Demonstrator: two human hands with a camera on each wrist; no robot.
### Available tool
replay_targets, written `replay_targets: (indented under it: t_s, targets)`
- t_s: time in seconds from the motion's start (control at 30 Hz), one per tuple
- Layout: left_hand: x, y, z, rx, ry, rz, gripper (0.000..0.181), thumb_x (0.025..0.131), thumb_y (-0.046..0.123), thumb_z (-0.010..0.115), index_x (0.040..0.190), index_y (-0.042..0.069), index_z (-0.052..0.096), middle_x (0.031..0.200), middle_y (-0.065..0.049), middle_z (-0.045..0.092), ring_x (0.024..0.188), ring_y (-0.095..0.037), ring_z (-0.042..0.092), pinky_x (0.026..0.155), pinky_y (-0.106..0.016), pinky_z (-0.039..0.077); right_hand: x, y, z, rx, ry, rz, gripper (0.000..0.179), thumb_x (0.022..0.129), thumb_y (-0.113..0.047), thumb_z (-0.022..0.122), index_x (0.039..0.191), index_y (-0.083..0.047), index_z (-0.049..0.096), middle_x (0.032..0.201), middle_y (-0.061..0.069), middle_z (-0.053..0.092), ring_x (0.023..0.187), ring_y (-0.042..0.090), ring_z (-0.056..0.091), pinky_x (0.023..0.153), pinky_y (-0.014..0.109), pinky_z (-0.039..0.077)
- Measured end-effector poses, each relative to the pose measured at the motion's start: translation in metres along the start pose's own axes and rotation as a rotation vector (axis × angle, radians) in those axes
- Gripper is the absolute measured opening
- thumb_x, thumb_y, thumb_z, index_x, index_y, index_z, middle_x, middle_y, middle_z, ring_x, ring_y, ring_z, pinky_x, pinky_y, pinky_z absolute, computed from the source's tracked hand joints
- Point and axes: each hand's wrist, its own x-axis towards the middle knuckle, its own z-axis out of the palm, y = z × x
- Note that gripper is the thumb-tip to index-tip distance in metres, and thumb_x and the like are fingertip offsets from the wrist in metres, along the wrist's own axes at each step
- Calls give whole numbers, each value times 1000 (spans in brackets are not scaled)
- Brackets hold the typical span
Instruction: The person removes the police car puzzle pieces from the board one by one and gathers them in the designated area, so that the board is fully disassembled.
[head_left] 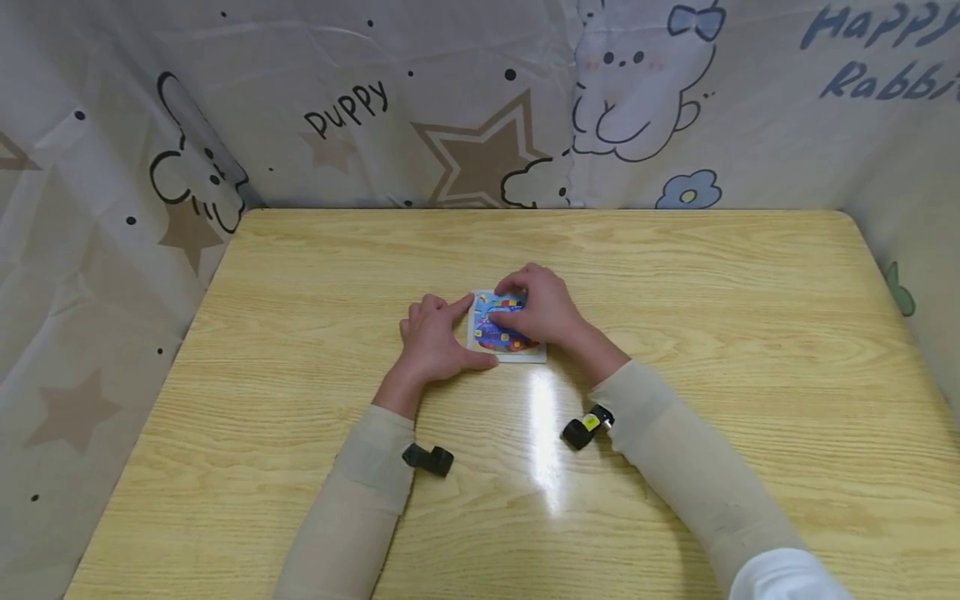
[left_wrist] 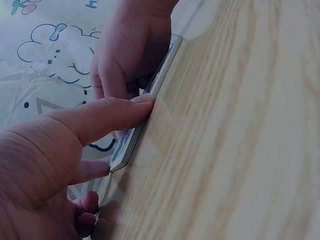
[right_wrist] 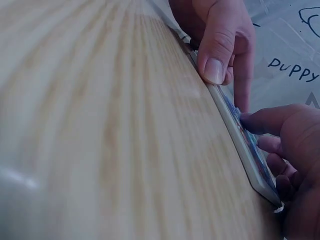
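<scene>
A small, flat square board (head_left: pixel 508 358) with a white rim and a colourful, mostly blue picture lies on the table. My left hand (head_left: pixel 437 343) holds it at its left side, with the thumb on the near edge and the index finger at the far left corner. In the left wrist view that thumb presses the board's edge (left_wrist: pixel 134 145). From the right, my right hand (head_left: pixel 546 310) reaches over the picture, its thumb and index fingertips down on it, slightly apart. In the right wrist view the fingers (right_wrist: pixel 272 120) bend close over the picture; I cannot tell whether they pinch a piece.
The board lies on a wood-grain table (head_left: pixel 712 292) with a bright light reflection near the middle. A pale printed cloth (head_left: pixel 360 167) hangs behind the table and along its sides. Small black wrist cameras (head_left: pixel 429 459) stick out from both sleeves above the tabletop.
</scene>
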Motion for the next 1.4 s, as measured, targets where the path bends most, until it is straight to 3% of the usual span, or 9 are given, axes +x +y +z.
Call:
replay_targets:
  t_s: [0.33, 0.77, 1.1, 1.4]
  targets:
    - [0, 0, 0, 0, 0, 2, 105, 66, 58, 88, 153, 21, 43, 116, -8, 39, 101, -29, 32, 84, -45, 24, 1, -1, 2, -15, 12, 12, 31, 83, -31, 83, 104, -10, 75, 101, 3, 61, 96, 21, 55, 93, 42, 39]
    - [1, 0, -1, 9, -12, 5, 106, 65, 58, 88, 154, 21, 43, 120, -9, 41, 104, -29, 33, 86, -46, 24, -12, 4, -12, 86, 47, -37, 30, 83, -27, 83, 104, -8, 74, 98, 4, 61, 91, 20, 55, 83, 38, 44]
    - [1, -2, 1, -7, -15, 18, 104, 66, 61, 85, 154, 26, 42, 113, -5, 39, 103, -28, 31, 85, -44, 22, -26, 23, -30, 99, 97, 0, 28, 83, -25, 83, 105, -10, 75, 95, 4, 61, 90, 22, 52, 80, 40, 40]
    - [1, 0, 2, 0, 0, 2, 104, 67, 60, 85, 154, 23, 42, 111, -6, 38, 102, -28, 31, 85, -44, 21, -39, 42, -48, 103, 153, 7, 27, 81, -21, 85, 103, -8, 76, 94, 6, 62, 89, 22, 52, 81, 40, 39]
